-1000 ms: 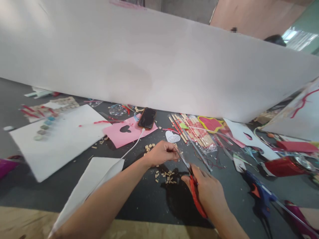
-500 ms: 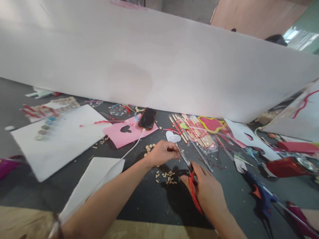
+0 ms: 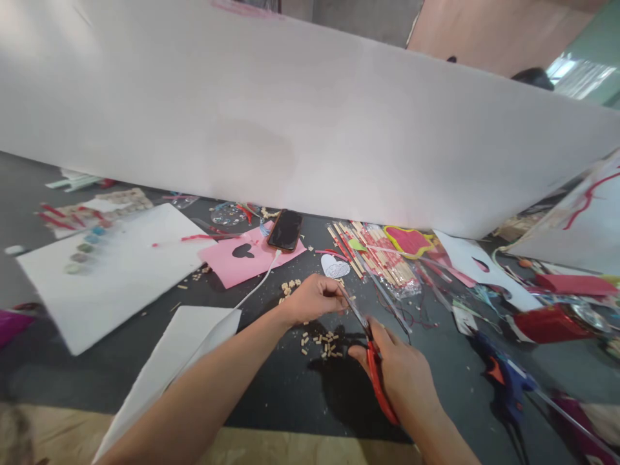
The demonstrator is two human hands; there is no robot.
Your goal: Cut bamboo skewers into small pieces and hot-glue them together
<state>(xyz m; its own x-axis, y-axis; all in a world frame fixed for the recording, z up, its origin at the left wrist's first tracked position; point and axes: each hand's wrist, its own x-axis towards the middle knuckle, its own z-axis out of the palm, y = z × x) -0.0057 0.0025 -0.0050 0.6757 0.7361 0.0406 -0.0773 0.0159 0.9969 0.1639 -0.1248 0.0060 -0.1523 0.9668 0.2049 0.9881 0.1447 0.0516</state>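
Observation:
My right hand (image 3: 404, 371) is closed around the red-handled scissors (image 3: 381, 387), thumb and fingers at the grips. The scissors' blades point up and left, reaching my left hand (image 3: 317, 300). That hand is closed in a pinch, and a pale end of a thin wooden stick (image 3: 352, 298) shows by its fingertips, beside the blades. Most of the stick is hidden. Below the left hand, several short cut stick pieces (image 3: 327, 342) lie scattered on the dark tabletop (image 3: 276, 400). A small heap of pale bits (image 3: 290, 287) lies to the left of it.
A phone (image 3: 285, 230) with a white cable rests on pink paper (image 3: 225, 265). Wrapped chopsticks (image 3: 387, 258) and a white paper heart (image 3: 335, 265) lie beyond my hands. At the right are a blue glue gun (image 3: 508, 381) and a red can (image 3: 555, 323). A white board (image 3: 310, 129) stands behind.
The view has shifted slightly. Both hands keep nearly the same places, with the scissors' blades still at the left fingertips. No piece has visibly changed hands.

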